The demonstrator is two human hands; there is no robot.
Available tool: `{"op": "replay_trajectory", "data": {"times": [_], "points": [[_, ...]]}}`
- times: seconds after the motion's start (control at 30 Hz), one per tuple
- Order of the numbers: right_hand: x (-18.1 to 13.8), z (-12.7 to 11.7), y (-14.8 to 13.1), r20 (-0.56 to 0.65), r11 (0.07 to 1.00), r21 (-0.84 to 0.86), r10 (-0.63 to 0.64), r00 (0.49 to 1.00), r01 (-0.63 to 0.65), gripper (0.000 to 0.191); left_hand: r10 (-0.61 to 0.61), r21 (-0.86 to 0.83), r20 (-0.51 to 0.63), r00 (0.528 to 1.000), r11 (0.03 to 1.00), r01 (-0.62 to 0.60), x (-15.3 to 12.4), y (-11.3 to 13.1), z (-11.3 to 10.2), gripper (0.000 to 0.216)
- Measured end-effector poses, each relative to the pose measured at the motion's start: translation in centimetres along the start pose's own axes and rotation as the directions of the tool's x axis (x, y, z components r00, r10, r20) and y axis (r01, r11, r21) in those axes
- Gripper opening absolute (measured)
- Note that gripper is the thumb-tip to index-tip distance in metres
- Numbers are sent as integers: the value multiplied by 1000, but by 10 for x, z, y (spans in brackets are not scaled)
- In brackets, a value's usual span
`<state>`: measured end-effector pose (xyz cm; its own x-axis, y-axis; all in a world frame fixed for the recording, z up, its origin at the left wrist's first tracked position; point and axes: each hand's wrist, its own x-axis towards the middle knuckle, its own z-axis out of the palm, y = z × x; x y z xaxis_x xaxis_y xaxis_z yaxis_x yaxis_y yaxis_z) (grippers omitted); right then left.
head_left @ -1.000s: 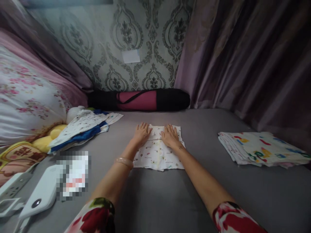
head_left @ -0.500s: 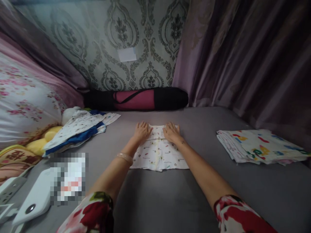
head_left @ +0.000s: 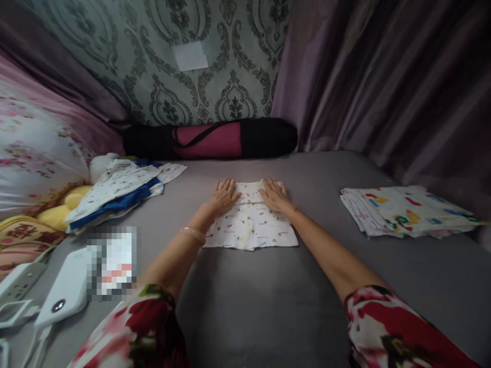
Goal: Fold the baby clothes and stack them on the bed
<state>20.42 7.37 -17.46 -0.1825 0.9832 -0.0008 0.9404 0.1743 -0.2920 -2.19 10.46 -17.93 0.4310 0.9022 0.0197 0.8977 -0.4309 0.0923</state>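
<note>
A small white printed garment (head_left: 249, 227), with a row of buttons down its middle, lies flat on the grey bedsheet (head_left: 245, 306). Its far part is folded over, leaving a crease across it. My left hand (head_left: 225, 196) rests open on the upper left edge of the cloth, palm down with the fingers pointing away. On the upper right edge, my right hand (head_left: 273, 195) lies open in the same way. Both hands touch the cloth without gripping it.
Right of me is a stack of folded cloths (head_left: 414, 209). To the left lie a loose clothes pile (head_left: 115, 189), a white power bank (head_left: 67, 286) with cables and a power strip (head_left: 21, 281). A black and pink bag (head_left: 209, 139) lies along the wall.
The view has tilted down, so everything sits higher in the picture at the far side. Both hands stay on the garment, with the fingers spread slightly more flat.
</note>
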Motion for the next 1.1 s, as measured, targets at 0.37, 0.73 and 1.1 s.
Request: {"op": "replay_trajectory", "data": {"times": [0.37,0.73,1.1], "points": [[-114,13,-20,71,933,-75,-346,935,351,54,270,-96,70,960,960,-263,-111,43,11,66],[-192,-13,-21,160,864,118,-504,849,490,47,306,-170,-52,951,935,-311,-170,8,0,51],[-180,-18,45,-114,899,60,-426,898,434,23,294,-107,-77,953,948,-301,-190,-16,-15,34]]}}
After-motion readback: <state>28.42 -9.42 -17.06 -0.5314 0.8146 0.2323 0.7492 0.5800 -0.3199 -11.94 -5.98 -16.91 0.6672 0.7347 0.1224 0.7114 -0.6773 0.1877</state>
